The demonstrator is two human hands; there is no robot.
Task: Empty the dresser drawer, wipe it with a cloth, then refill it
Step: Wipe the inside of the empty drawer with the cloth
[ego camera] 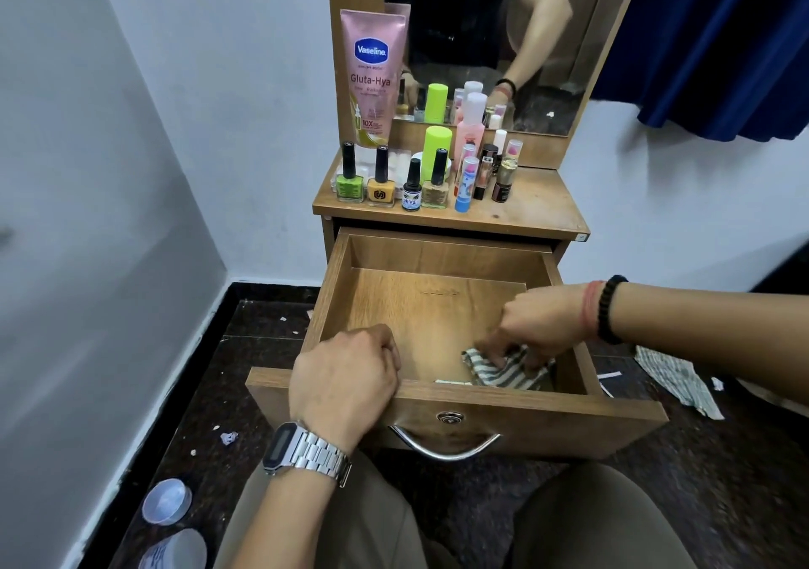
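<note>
**Wiping the front corner of the drawer**

Nearest me, my left hand (346, 376) curls over the drawer (332, 306) front edge, gripping it to hold it steady. Inside, my right hand (538, 328) presses the striped cloth (503, 371) into the near right corner, fingers bent down onto it. To do this well, I judge I should drag the cloth along the walls and across the bare bottom. Bottles (411, 183) wait on the dresser top (534, 205).

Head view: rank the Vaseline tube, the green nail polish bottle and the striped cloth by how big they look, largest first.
1. Vaseline tube, clearly largest.
2. Striped cloth, though it is bunched under the right hand and nearer the camera, so unsure.
3. Green nail polish bottle, smallest.
</note>
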